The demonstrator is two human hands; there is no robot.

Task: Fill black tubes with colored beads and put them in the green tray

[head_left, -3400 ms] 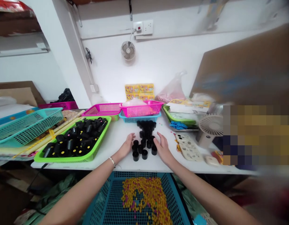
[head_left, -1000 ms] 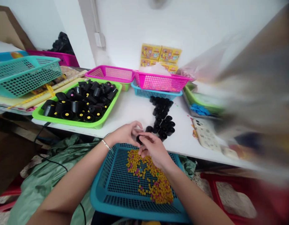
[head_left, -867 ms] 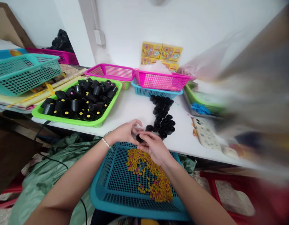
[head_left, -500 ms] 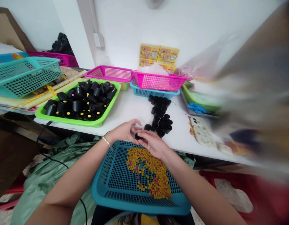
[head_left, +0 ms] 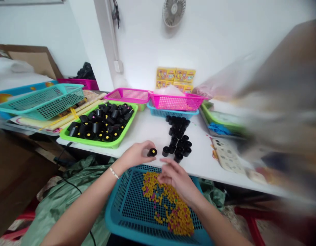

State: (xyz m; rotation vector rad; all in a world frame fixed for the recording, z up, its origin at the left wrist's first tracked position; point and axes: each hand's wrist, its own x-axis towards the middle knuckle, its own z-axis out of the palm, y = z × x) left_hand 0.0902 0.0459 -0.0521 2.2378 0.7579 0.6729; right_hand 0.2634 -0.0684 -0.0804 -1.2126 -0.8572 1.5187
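Note:
My left hand grips a black plastic cylinder at the table's front edge. The cylinder lies on its side, with a yellow dot in the end that faces me. Just to the right, my right hand hovers apart from it, index finger stretched out and the other fingers loosely bent, nothing seen in them. Below both hands is a teal basket with small yellow and pink pieces spread in it. Several black cylinders stand grouped on the table beyond my right hand.
A green basket heaped with black cylinders, many dotted yellow, sits on the white table at left. Pink baskets and yellow boxes are at the back. A phone lies at right, beside a blurred shape.
My right hand has drawn away from the cylinder, down and to the right. The cylinder stays in my left hand, its yellow-dotted end now showing. The view has tilted up.

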